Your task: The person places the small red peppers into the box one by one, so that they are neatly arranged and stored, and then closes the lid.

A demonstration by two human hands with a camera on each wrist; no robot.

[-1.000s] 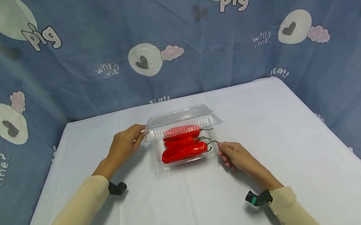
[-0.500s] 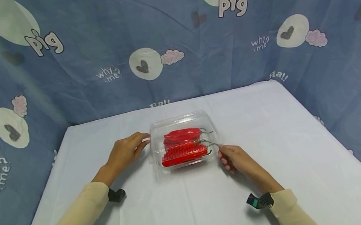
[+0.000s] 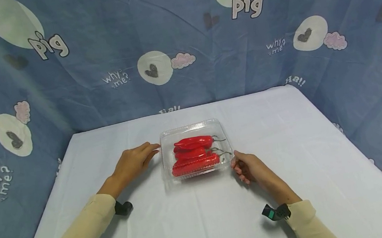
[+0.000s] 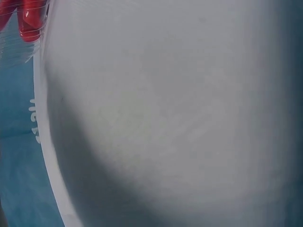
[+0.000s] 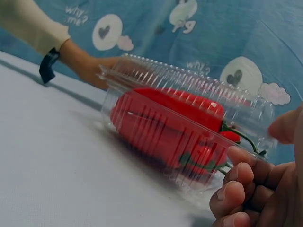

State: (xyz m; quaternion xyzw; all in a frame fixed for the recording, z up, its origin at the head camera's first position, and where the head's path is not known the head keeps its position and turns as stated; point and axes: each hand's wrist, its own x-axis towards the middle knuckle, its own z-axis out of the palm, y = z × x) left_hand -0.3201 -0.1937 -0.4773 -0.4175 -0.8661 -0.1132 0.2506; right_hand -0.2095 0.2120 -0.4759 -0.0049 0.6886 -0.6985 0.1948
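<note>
A clear plastic clamshell box (image 3: 199, 127) stands on the white cloth with several red chili peppers (image 3: 194, 143) inside, green stems toward the right. Its lid lies down over the base; the right wrist view shows the lid's rim (image 5: 189, 73) slightly above the base. My left hand (image 3: 132, 161) has its fingertips at the box's left edge, thumb and index apart. By the front right corner is my right hand (image 3: 251, 167). There the thumb (image 5: 284, 127) stands apart from the index finger, the other fingers loosely curled. In the left wrist view, pepper ends (image 4: 29, 21) show at the top corner.
A white cloth (image 3: 175, 221) covers the table. Behind it and along the sides hangs a blue printed curtain (image 3: 177, 16). Each wrist wears a black strap-on device, the left one (image 3: 124, 208) and the right one (image 3: 276, 212).
The clamshell's lid has swung down toward the front, over the peppers. My left hand follows it slightly down, then loosens at the edge. My right thumb and fingers have loosened from the corner.
</note>
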